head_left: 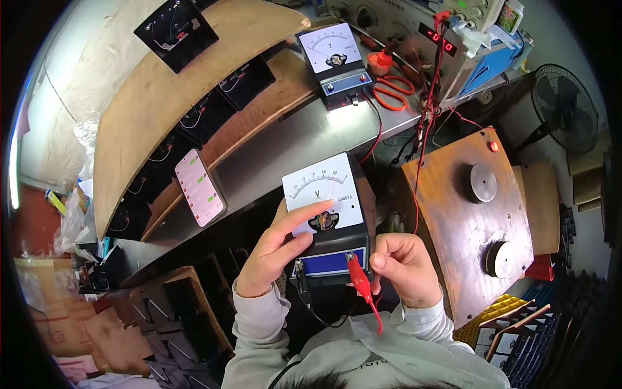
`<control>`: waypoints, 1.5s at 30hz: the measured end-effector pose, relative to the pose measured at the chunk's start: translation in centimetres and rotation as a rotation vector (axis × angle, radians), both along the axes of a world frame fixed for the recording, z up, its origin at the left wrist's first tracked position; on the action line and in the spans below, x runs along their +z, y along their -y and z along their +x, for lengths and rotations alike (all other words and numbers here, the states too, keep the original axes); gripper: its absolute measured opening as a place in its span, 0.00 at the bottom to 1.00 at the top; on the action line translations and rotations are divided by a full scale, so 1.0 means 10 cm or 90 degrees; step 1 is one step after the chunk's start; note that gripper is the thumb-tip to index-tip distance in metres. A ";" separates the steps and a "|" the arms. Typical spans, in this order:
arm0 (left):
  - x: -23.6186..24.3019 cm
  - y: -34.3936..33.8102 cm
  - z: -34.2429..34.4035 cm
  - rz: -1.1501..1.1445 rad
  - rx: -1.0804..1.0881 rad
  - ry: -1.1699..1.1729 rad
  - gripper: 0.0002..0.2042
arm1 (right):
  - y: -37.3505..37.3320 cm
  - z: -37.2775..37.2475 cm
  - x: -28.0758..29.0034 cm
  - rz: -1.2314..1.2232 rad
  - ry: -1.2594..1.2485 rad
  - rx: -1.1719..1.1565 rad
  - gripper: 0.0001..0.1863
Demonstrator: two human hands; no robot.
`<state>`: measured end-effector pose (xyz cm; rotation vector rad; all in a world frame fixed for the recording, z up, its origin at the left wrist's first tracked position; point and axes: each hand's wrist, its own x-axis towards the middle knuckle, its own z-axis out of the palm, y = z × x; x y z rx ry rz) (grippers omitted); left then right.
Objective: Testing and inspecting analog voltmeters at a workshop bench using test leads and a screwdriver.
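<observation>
My left hand (275, 249) grips the left side of a black analog voltmeter (334, 262) with a white scale. Its index finger lies across the dial face, near the exposed needle movement (324, 221), and the thumb rests just below. My right hand (408, 269) is closed at the meter's lower right edge, thumb and curled fingers against the casing; part of that grip is hidden. A red alligator clip (358, 275) is attached to the right terminal on the blue front strip, and a black alligator clip (302, 283) to the left one.
A second voltmeter (334, 61) stands on the metal bench beyond. Left of it, a phone (199, 188) leans against a wooden shelf (123, 123) holding black housings. On the right are a wooden box with two metal knobs (481, 183), a fan (564, 107) and red wires (424, 139).
</observation>
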<state>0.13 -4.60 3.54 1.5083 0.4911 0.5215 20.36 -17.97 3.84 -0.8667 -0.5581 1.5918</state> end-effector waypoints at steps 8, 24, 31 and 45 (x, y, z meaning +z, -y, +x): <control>-0.08 0.09 0.05 -0.145 0.090 0.054 0.21 | 0.05 -0.01 0.06 -0.037 0.058 0.011 0.14; -0.03 0.06 0.07 -0.245 0.087 0.082 0.24 | 0.03 -0.05 0.11 -0.028 0.071 0.015 0.15; -0.09 0.10 -0.06 -0.291 0.100 0.091 0.20 | 0.03 -0.09 0.09 -0.010 0.084 0.039 0.15; -0.18 0.54 -0.49 -0.415 0.291 0.168 0.22 | -2.42 0.55 -0.06 0.197 1.251 -0.401 0.65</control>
